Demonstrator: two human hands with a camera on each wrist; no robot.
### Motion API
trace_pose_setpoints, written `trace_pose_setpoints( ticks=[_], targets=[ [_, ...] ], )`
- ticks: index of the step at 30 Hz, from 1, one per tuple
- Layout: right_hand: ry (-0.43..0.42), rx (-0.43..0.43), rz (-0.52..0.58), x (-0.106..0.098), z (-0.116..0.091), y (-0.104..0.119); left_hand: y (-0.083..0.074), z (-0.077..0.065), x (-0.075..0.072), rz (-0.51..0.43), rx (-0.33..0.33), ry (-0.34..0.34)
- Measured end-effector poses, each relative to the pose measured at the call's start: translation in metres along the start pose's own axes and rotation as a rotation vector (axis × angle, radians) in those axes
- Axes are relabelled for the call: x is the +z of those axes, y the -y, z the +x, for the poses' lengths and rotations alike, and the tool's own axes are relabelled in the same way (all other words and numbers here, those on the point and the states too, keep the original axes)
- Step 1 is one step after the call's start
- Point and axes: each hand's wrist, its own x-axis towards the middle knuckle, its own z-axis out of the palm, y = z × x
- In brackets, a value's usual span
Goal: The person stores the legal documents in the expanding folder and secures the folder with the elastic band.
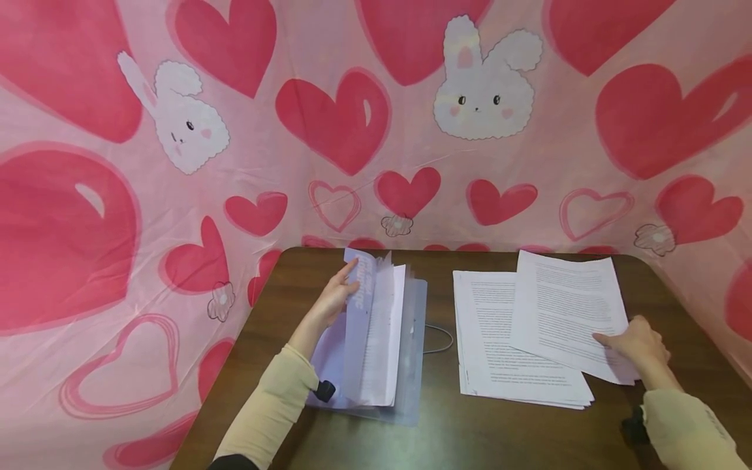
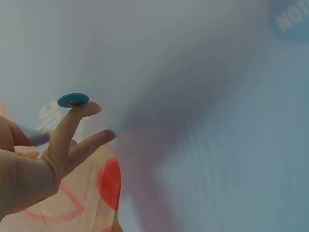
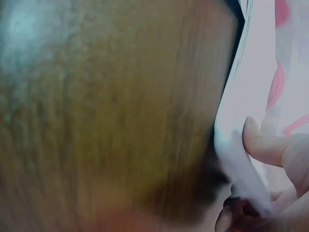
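Note:
On the left of the table stands a translucent lavender folder (image 1: 361,313) with its front cover lifted upright and white sheets (image 1: 388,339) inside. My left hand (image 1: 335,290) grips the cover's far left edge. The left wrist view shows a round teal button (image 2: 73,100) right by a fingertip, against the cover. My right hand (image 1: 637,346) pinches the lower right corner of a printed stack of papers (image 1: 572,313), thumb on top, fingers beneath. That stack lies askew over another printed stack (image 1: 493,339).
A thin grey elastic cord (image 1: 439,339) loops out from the folder's right side onto the brown wooden table (image 1: 470,437). Behind the table hangs a pink cloth (image 1: 435,156) with hearts and rabbits.

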Motion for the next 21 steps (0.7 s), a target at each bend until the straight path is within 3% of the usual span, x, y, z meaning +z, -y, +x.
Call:
trace_pose_setpoints(
  ticks=[5,14,21],
  targets=[
    [-0.016,-0.024,0.063,0.002,-0.002,0.001,0.001,-0.001,0.000,0.002,0.002,-0.002],
    [-0.075,-0.219,0.039,0.003,0.001,-0.006,0.002,-0.002,0.001,0.018,0.001,-0.009],
    [-0.056,-0.255,0.069,-0.003,0.005,-0.014,0.001,-0.002,0.002,0.017,0.002,-0.010]
  ],
)
